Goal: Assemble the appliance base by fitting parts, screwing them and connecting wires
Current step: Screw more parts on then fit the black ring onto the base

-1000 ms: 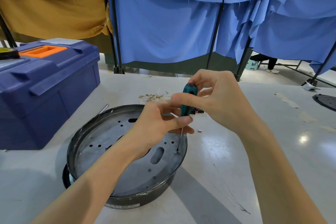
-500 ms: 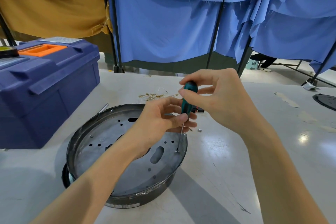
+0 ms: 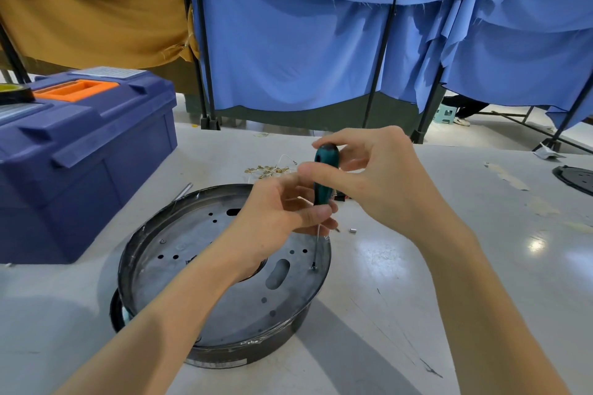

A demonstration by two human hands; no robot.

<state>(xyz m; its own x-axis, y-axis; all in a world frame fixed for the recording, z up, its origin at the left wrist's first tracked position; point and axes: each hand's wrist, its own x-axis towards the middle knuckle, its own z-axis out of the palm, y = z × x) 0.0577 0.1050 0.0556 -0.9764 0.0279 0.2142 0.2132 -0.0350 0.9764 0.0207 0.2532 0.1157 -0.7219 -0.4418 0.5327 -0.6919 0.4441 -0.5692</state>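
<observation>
Appliance base (image 3: 205,269): screwdriver (image 3: 324,183) stays on screw (image 3: 313,266) near base's right rim; right grip (image 3: 385,183) re-pinches handle, left grip (image 3: 276,221) pinches lower; tightening likely unfinished.

Blue toolbox (image 3: 96,154) at left, blue curtains (image 3: 288,42), mustard cloth (image 3: 96,9) behind

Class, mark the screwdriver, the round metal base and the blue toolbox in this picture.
screwdriver (image 3: 323,191): head view, lower part of the teal handle.
round metal base (image 3: 237,324): head view, bare plate near the front rim.
blue toolbox (image 3: 96,170): head view, side wall facing the base.
</observation>
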